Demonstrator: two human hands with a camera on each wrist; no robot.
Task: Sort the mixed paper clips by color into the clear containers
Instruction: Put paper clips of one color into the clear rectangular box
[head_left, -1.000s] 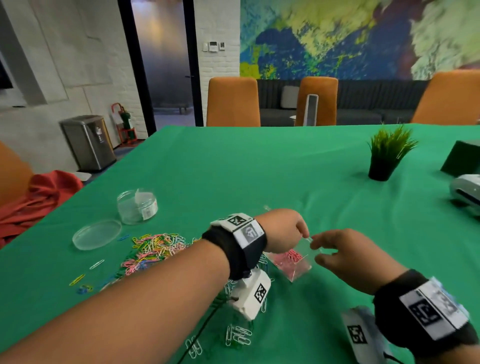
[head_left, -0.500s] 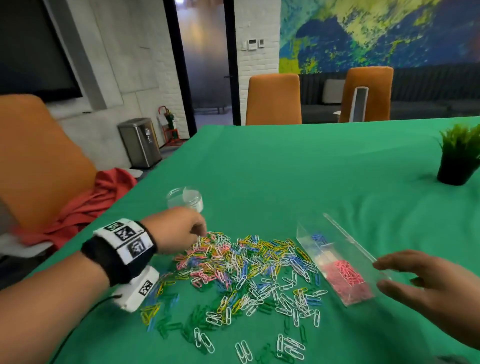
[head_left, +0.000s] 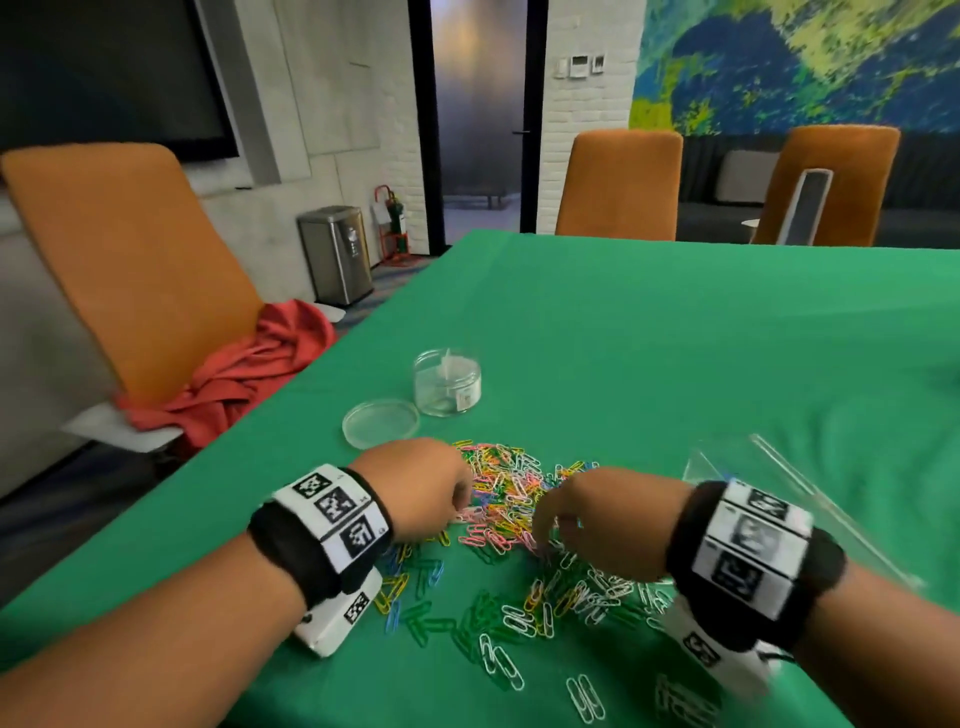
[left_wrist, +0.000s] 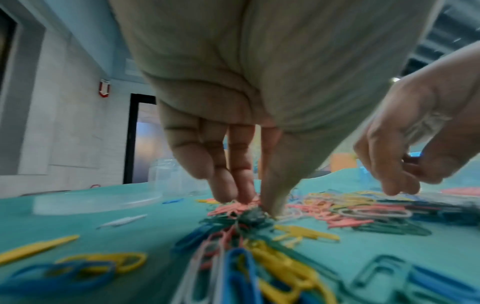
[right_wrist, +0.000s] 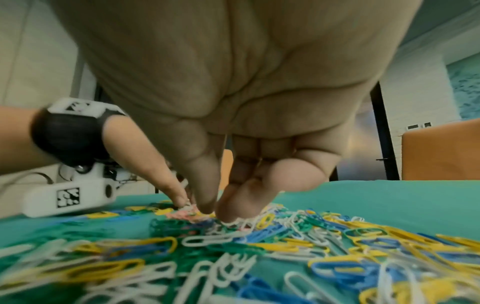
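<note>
The clips (head_left: 511, 525) lie in a loose mixed heap on the green cloth (head_left: 675, 338), pink, yellow, blue, green and white together, and everything else is best placed from that heap. The left hand (head_left: 415, 486) comes down on the heap's left edge, its fingers (left_wrist: 223, 185) pointing down and bunched narrow with the thumb, their tips among pink clips; whether a clip is actually pinched between them cannot be told. The right hand (head_left: 602, 519) is over the heap's right side, fingers (right_wrist: 241, 203) drawn close to the thumb and their tips touching white clips; here too a firm hold cannot be made out. The two hands are near each other, apart, with pink clips between them. Past the heap's far left stands a round clear jar (head_left: 447, 382), upright and open, and just beside it, nearer the heap, lies its flat lid (head_left: 380, 422). To the heap's right, partly behind the right wrist, sits a clear box (head_left: 753, 478), blurred, its contents hard to read. Stray white and green clips lie scattered on the near side of the heap. An orange chair (head_left: 130, 249) with a red cloth (head_left: 234, 374) on its seat stands off the table's left edge.
</note>
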